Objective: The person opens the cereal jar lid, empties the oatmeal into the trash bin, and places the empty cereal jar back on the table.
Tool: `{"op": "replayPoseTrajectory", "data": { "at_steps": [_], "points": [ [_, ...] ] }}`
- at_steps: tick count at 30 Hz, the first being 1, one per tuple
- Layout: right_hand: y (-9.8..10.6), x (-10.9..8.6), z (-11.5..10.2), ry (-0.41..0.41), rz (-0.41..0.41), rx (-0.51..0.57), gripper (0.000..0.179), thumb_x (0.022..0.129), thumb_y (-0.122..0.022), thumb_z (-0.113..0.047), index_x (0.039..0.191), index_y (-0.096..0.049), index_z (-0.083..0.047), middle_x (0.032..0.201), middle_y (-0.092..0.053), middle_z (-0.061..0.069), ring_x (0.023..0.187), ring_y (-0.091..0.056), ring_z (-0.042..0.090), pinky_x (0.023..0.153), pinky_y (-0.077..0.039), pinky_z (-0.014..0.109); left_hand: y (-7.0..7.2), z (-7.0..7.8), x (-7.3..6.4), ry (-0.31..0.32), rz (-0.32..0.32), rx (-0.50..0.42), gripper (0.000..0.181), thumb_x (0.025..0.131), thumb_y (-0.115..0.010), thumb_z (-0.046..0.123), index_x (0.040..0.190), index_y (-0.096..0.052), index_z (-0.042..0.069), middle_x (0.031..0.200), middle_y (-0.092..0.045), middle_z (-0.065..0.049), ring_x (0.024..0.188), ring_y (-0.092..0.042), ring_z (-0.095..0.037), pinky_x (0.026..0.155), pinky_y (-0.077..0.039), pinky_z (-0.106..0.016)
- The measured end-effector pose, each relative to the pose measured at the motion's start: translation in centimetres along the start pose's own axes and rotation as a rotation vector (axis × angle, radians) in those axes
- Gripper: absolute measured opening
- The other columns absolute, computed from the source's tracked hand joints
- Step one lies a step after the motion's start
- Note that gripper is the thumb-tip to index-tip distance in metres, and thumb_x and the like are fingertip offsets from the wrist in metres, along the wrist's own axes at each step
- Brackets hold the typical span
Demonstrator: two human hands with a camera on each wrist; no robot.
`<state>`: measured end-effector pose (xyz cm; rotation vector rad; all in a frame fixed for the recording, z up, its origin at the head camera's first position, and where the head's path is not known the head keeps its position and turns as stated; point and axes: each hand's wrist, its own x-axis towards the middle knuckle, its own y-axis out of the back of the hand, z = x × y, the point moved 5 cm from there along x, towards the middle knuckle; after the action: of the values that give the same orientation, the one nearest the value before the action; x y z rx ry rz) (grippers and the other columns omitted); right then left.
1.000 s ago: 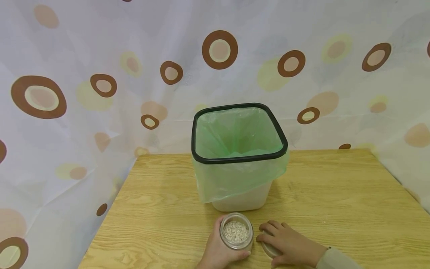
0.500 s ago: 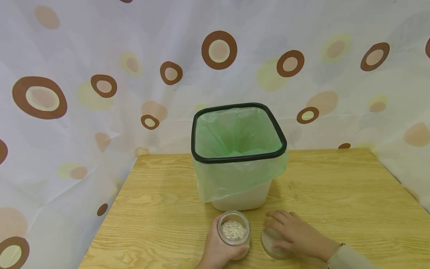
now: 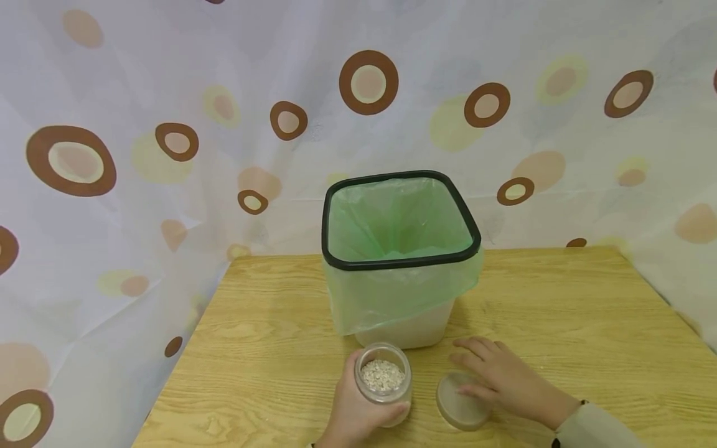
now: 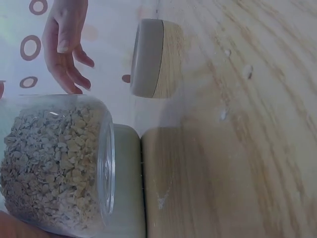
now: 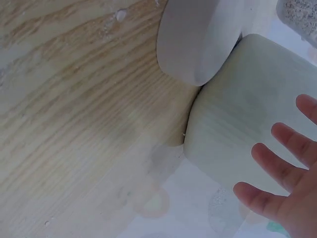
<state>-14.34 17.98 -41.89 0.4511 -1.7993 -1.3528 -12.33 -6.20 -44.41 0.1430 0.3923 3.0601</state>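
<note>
My left hand (image 3: pixel 354 407) grips a clear glass jar (image 3: pixel 404 399) in the head view. The jar has no lid on and is partly filled with dry oat flakes (image 3: pixel 383 375). In the left wrist view these oats (image 4: pixel 54 158) show through the glass, and the jar's base is raised over the table. A round beige lid (image 3: pixel 460 407) lies on the table right of the jar. Above the lid hovers my right hand (image 3: pixel 512 381), its fingers spread and nothing in them. The right wrist view shows that hand (image 5: pixel 297 183) apart from the lid (image 5: pixel 193 44).
A pale bin (image 3: pixel 411 330) with a black rim (image 3: pixel 403 264) and a green liner bag (image 3: pixel 392 289) stands just behind the jar. The wooden table (image 3: pixel 566 311) carries small white crumbs. A patterned curtain (image 3: pixel 313 162) hangs behind and at both sides.
My right hand has let go of the lid, leaving it on the table, and moved up and right. My left hand has carried the jar slightly left and toward the bin.
</note>
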Motion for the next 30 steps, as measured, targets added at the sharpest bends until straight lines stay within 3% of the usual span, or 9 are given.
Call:
{"op": "replayPoseTrajectory", "data": {
  "at_steps": [4, 10, 23, 30],
  "points": [
    [0.6, 0.2, 0.2, -0.032, 0.021, 0.002, 0.04, 0.087, -0.07, -0.038, 0.117, -0.065, -0.012, 0.121, -0.06, 0.01, 0.104, -0.059, 0.028, 0.076, -0.051, 0.05, 0.7, 0.5, 0.1, -0.032, -0.009, 0.029, 0.093, 0.056, -0.094, 0.022, 0.132, -0.044, 0.004, 0.124, -0.058, -0.012, 0.115, -0.055, -0.027, 0.099, -0.039, -0.044],
    [1.3, 0.2, 0.5, -0.074, 0.042, -0.012, 0.038, 0.088, -0.07, -0.037, 0.117, -0.065, -0.013, 0.121, -0.06, 0.009, 0.103, -0.06, 0.027, 0.077, -0.051, 0.049, 1.9, 1.5, 0.3, -0.062, -0.001, 0.038, 0.091, 0.056, -0.094, 0.022, 0.131, -0.045, 0.005, 0.124, -0.058, -0.011, 0.115, -0.054, -0.026, 0.098, -0.04, -0.046],
    [2.4, 0.4, 0.8, -0.128, 0.046, 0.013, 0.036, 0.089, -0.068, -0.035, 0.117, -0.066, -0.012, 0.121, -0.061, 0.011, 0.103, -0.061, 0.03, 0.077, -0.051, 0.052, 3.2, 2.3, -0.3, 0.0, 0.024, -0.053, 0.094, 0.058, -0.094, 0.019, 0.136, -0.043, 0.002, 0.128, -0.056, -0.009, 0.121, -0.049, -0.027, 0.103, -0.034, -0.047],
    [2.8, 0.6, 0.7, -0.128, 0.067, 0.013, 0.035, 0.089, -0.069, -0.033, 0.115, -0.067, -0.011, 0.12, -0.062, 0.01, 0.102, -0.061, 0.028, 0.076, -0.051, 0.05, 3.7, 2.6, -0.3, -0.025, 0.039, -0.024, 0.092, 0.056, -0.094, 0.018, 0.132, -0.045, 0.002, 0.128, -0.056, -0.011, 0.121, -0.049, -0.028, 0.102, -0.034, -0.049]
  ]
}}
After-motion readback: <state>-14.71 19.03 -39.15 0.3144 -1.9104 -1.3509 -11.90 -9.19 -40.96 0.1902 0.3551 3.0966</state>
